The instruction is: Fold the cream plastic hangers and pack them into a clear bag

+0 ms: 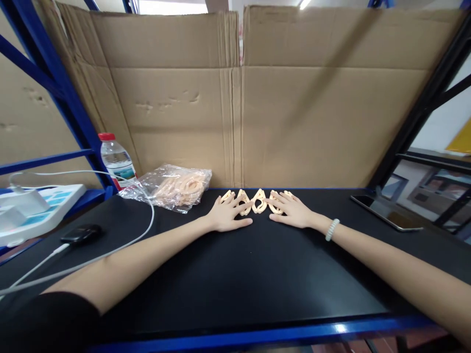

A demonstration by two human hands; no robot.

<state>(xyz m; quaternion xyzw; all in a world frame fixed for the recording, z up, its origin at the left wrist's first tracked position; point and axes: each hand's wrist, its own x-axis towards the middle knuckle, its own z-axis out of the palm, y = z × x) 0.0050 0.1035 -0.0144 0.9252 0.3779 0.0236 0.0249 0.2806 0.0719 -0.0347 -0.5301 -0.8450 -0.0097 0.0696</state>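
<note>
A row of several cream-coloured plastic clothes pegs lies on the black table; the middle peg (259, 202) shows whole between my hands. My left hand (227, 214) rests palm down with fingers spread over the left pegs, partly hiding them. Over the pegs on the right, my right hand (292, 210) lies flat in the same way, its fingers apart. Neither hand is closed round a peg. A pale beaded bracelet (332, 229) circles my right wrist.
Behind the left hand sits a clear plastic bag (180, 189) of similar pegs, beside a water bottle (118, 162). A smartphone (386, 212) lies at right. A power strip (47, 208), cable and small black device (81, 234) occupy the left. Cardboard (312, 122) walls the back.
</note>
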